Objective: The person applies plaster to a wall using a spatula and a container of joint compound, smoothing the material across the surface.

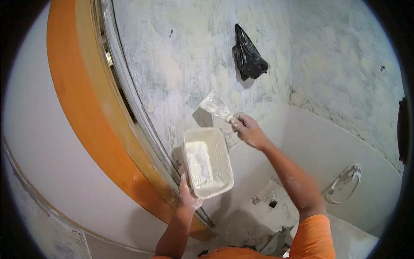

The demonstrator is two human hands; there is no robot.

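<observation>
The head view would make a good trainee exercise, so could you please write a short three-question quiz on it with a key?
1. Which hand holds the putty knife?
2. True or false: the black plastic bag lies on the floor.
3. Pick one: the left hand holds
A) a paint roller
B) a rectangular plastic tub
C) a hammer

Key:
1. The right hand.
2. False; it hangs against the patchy grey wall.
3. B
</observation>
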